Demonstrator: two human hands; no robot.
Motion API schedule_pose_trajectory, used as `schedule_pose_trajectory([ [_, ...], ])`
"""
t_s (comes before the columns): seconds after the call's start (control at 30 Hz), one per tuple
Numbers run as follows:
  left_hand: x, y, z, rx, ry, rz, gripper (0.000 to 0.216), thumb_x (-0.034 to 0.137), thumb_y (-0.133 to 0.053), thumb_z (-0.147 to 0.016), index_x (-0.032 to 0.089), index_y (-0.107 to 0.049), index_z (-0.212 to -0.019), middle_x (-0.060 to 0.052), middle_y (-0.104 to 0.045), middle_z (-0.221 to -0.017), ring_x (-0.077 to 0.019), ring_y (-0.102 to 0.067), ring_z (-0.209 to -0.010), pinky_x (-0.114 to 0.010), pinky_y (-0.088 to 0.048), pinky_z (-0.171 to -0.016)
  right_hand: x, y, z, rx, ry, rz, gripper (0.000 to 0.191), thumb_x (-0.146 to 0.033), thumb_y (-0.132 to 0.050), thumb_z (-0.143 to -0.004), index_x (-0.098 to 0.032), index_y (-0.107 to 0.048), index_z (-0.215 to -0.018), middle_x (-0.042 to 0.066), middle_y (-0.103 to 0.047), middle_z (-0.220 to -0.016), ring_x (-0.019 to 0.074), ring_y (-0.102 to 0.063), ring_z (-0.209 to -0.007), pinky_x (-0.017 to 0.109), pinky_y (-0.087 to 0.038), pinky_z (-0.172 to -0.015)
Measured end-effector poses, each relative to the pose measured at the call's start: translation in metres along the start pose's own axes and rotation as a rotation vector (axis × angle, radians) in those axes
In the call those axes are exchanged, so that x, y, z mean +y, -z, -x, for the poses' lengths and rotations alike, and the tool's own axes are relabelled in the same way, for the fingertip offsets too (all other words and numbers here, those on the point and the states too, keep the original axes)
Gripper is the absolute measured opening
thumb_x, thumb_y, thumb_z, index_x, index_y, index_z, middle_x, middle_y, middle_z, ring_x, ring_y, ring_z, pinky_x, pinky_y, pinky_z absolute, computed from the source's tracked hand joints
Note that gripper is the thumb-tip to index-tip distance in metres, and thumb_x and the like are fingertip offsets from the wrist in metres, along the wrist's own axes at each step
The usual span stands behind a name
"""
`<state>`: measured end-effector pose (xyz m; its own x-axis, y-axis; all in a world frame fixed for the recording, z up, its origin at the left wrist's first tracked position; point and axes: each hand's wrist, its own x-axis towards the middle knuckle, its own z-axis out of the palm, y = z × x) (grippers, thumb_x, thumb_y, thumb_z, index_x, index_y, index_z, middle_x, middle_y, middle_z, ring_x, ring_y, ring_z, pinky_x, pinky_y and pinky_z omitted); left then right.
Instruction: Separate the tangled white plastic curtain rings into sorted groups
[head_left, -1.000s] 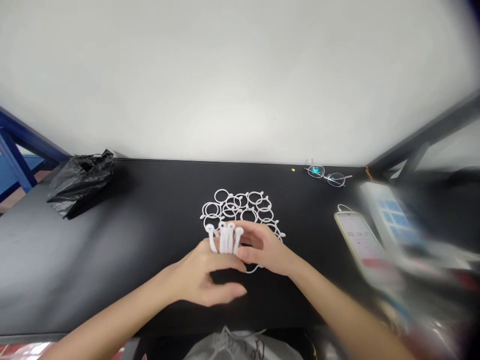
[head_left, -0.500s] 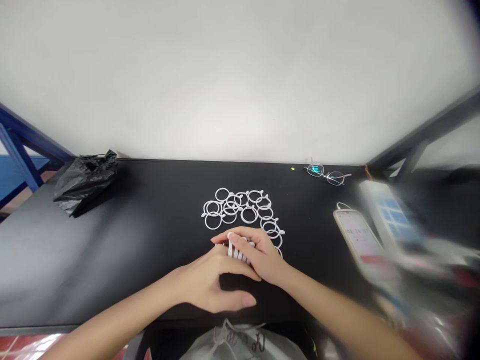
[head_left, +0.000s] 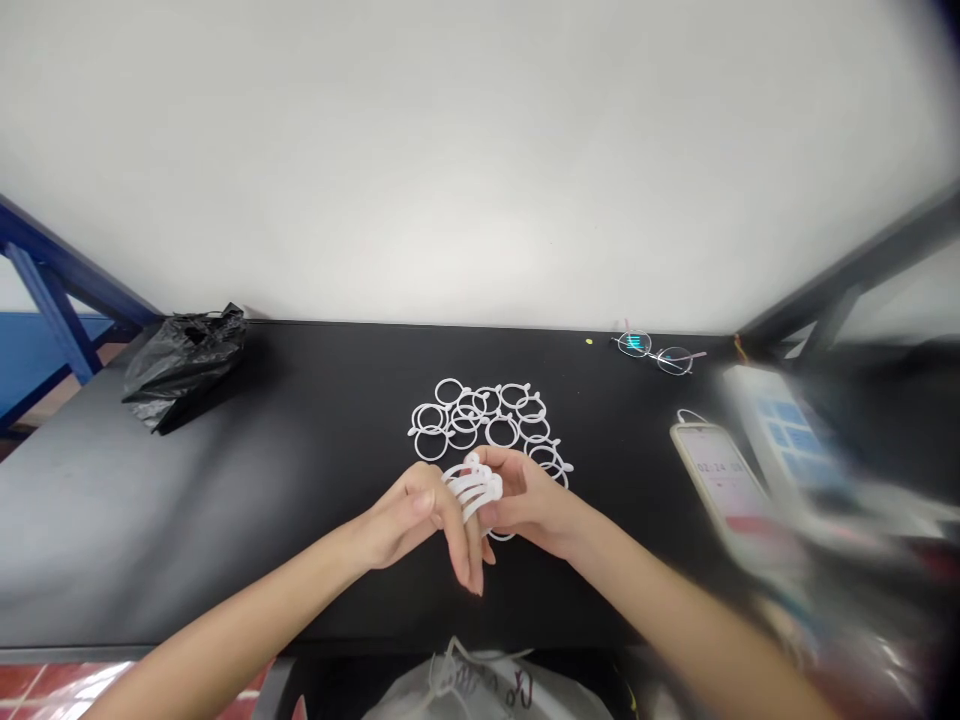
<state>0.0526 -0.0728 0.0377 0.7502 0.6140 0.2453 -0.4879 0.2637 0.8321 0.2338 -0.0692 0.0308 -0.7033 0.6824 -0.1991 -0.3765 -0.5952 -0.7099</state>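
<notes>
A stack of white plastic rings (head_left: 472, 488) sits between both hands above the black table (head_left: 285, 470). My left hand (head_left: 420, 525) pinches the stack from the left, its other fingers pointing down toward the table. My right hand (head_left: 534, 500) grips the same stack from the right, fingers curled round it. Just beyond the hands, several loose white rings (head_left: 487, 420) lie flat in a cluster on the table.
A crumpled black plastic bag (head_left: 184, 365) lies at the back left. Glasses (head_left: 654, 352) rest near the back right edge. A phone (head_left: 716, 478) with a lit screen and a blurred box (head_left: 787, 440) lie at the right. A whitish bag (head_left: 480, 690) shows below the front edge.
Both hands lifted the ring stack off the table and tilted it. My left hand turned from lying flat to pinching, fingers pointing down. The view shifted slightly right.
</notes>
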Motion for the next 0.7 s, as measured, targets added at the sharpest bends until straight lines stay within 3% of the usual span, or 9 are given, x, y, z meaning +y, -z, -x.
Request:
schedule_pose_trajectory([
  [0.07,-0.001,0.001,0.000,0.012,0.015,0.044,0.057,0.055,-0.056,-0.090,0.012,-0.066,-0.053,-0.009,-0.064,-0.052,-0.0171,-0.065,-0.051,-0.032,-0.057,-0.062,0.002,-0.003,-0.001,0.001,-0.031,-0.069,0.040,-0.019,-0.089,-0.060,-0.016,-0.057,-0.083,-0.007,-0.061,-0.062,0.0028,-0.048,-0.042,0.012,-0.035,-0.037],
  [0.13,-0.002,0.001,0.000,0.060,0.043,0.100,0.053,0.039,-0.069,-0.084,0.014,-0.045,-0.044,-0.001,-0.053,-0.044,-0.0136,-0.062,-0.046,-0.022,-0.052,-0.050,0.003,-0.006,-0.001,0.006,-0.039,-0.088,0.041,-0.021,-0.091,-0.057,-0.016,-0.057,-0.079,-0.009,-0.058,-0.053,0.0003,-0.040,-0.034,0.011,-0.031,-0.033],
  [0.2,-0.002,0.001,-0.001,0.143,0.075,0.155,0.057,0.024,-0.075,-0.078,0.016,-0.027,-0.048,0.004,-0.044,-0.043,-0.0106,-0.060,-0.043,-0.016,-0.047,-0.043,0.003,-0.007,-0.002,0.019,-0.032,-0.079,0.040,-0.025,-0.091,-0.057,-0.015,-0.059,-0.077,-0.009,-0.057,-0.049,0.0006,-0.040,-0.031,0.011,-0.031,-0.031],
  [0.27,-0.002,0.001,-0.003,0.242,0.098,0.186,0.054,0.020,-0.075,-0.075,0.018,-0.024,-0.057,0.007,-0.043,-0.046,-0.0082,-0.056,-0.040,-0.015,-0.046,-0.040,0.002,-0.008,-0.002,0.044,-0.014,-0.068,0.038,-0.029,-0.091,-0.057,-0.014,-0.062,-0.075,-0.008,-0.060,-0.049,0.0017,-0.044,-0.031,0.011,-0.033,-0.031],
  [0.33,-0.002,0.003,-0.005,0.327,0.131,0.141,0.042,0.018,-0.073,-0.075,0.019,-0.032,-0.067,0.008,-0.052,-0.054,-0.0074,-0.054,-0.041,-0.016,-0.048,-0.039,0.002,-0.010,-0.002,0.061,-0.002,-0.025,0.035,-0.030,-0.090,-0.058,-0.013,-0.065,-0.076,-0.003,-0.066,-0.056,0.0033,-0.050,-0.033,0.011,-0.036,-0.032],
  [0.43,-0.001,0.005,-0.006,0.381,0.138,-0.079,0.032,0.010,-0.068,-0.076,0.021,-0.040,-0.087,0.006,-0.062,-0.067,-0.0078,-0.057,-0.049,-0.016,-0.048,-0.045,0.001,-0.013,0.000,0.104,0.022,0.097,0.027,-0.027,-0.088,-0.063,-0.011,-0.069,-0.074,0.002,-0.071,-0.065,0.0074,-0.061,-0.040,0.013,-0.041,-0.035],
  [0.57,-0.002,0.008,-0.004,0.391,0.011,-0.553,0.032,0.010,-0.057,-0.082,0.021,-0.049,-0.111,0.003,-0.059,-0.076,-0.0085,-0.057,-0.059,-0.017,-0.047,-0.053,0.001,-0.017,0.001,0.147,0.058,0.204,0.021,-0.026,-0.085,-0.068,-0.011,-0.071,-0.071,0.002,-0.071,-0.063,0.0101,-0.066,-0.045,0.014,-0.044,-0.039],
  [0.7,-0.002,0.011,-0.004,0.291,-0.070,-1.147,0.029,0.015,-0.054,-0.084,0.018,-0.058,-0.113,-0.005,-0.061,-0.090,-0.0159,-0.060,-0.077,-0.026,-0.049,-0.067,0.004,-0.020,0.001,0.171,0.056,0.319,0.029,-0.036,-0.081,-0.072,-0.010,-0.070,-0.068,0.005,-0.072,-0.064,0.0102,-0.066,-0.045,0.015,-0.043,-0.041],
])
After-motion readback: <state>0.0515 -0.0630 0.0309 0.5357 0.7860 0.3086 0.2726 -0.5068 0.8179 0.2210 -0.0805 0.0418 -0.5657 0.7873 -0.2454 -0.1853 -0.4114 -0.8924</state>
